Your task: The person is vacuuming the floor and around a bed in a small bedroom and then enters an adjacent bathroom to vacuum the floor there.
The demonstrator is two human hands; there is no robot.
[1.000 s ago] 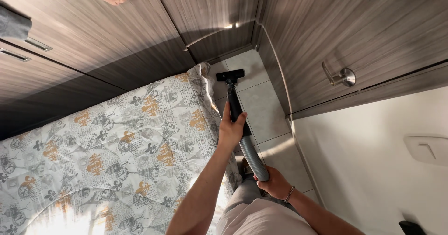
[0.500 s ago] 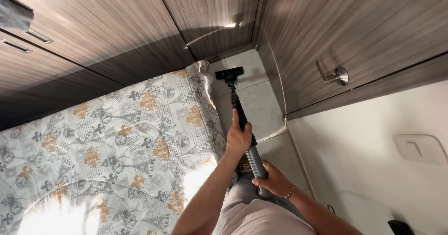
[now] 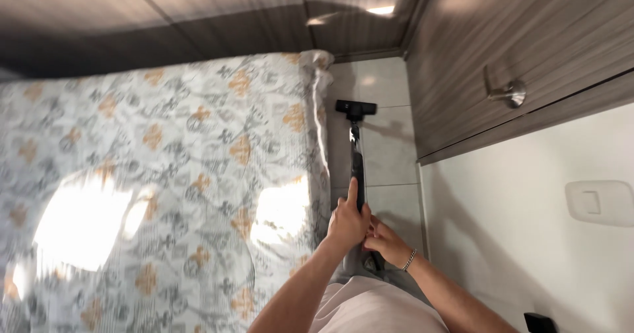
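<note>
Both forearms reach forward and down. The left hand (image 3: 348,224) wraps the one black vacuum wand (image 3: 357,168), forefinger laid straight along it, grip closed. The right hand (image 3: 388,242), with one bracelet (image 3: 409,260), closes on the wand just behind. One floor nozzle (image 3: 355,109) rests on the tiled floor (image 3: 386,154) between one patterned bed (image 3: 165,174) and one wooden door (image 3: 475,49).

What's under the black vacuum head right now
Pale floor tiles lie under the vacuum head, between the bed and the wooden door. The tile directly beneath the head is covered.
</note>
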